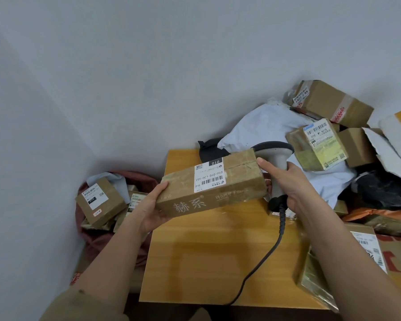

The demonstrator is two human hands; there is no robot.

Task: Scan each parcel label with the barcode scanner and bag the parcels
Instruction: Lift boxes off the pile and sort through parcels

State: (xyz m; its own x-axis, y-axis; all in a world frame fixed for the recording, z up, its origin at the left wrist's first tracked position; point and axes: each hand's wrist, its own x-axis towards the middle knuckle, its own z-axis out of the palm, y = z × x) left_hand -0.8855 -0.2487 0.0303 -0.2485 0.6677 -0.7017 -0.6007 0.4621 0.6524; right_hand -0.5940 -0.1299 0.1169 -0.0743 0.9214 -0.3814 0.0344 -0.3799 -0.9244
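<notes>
Two hands share my long parcel [212,181] above the wooden table [206,258]: left hand [152,208] cups its end, right hand [285,179] grips the scanner [274,158] (thumb touching the box). Plain grey walls [102,66] meet at ten o'clock; bagged parcels [100,200] lie at nine in the red bag [97,239].

"010" — held parcel's label [209,178]

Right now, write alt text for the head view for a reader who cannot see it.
A person holds a long cardboard parcel above a wooden table, left hand under one end, right hand steadying the other while gripping a corded barcode scanner. Its white label faces up. More parcels are piled at the right, and a dark red bag at the left holds boxes.
</notes>
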